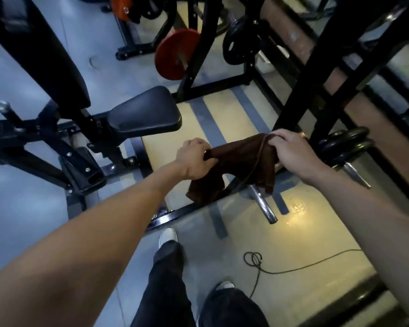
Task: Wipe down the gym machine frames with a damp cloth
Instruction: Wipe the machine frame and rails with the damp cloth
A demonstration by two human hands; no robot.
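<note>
**Cloth's stretched out, frame is right there**

So the brown cloth (pixel 243 161) hangs in mid-air, pulled sideways between both hands, loose ends drooping. Left hand (pixel 194 159) pinches one end, right hand (pixel 291 152) grips the other. The black slanted frame post (pixel 300 90) sits just beyond the right hand, so I'd guess that hand reaches it first. Seat pad (pixel 144 112) is off left.

A grey floor (pixel 28 201) is crossed by a yellow strip (pixel 279 234) marked with grey bars. A black padded seat (pixel 147 110) is seen at upper left, a red weight plate (pixel 175 54) beyond it. Black plates (pixel 345 145) are stacked at right. A black cable (pixel 293 267) is coiled on the floor. Light is reflected off the yellow strip.
</note>
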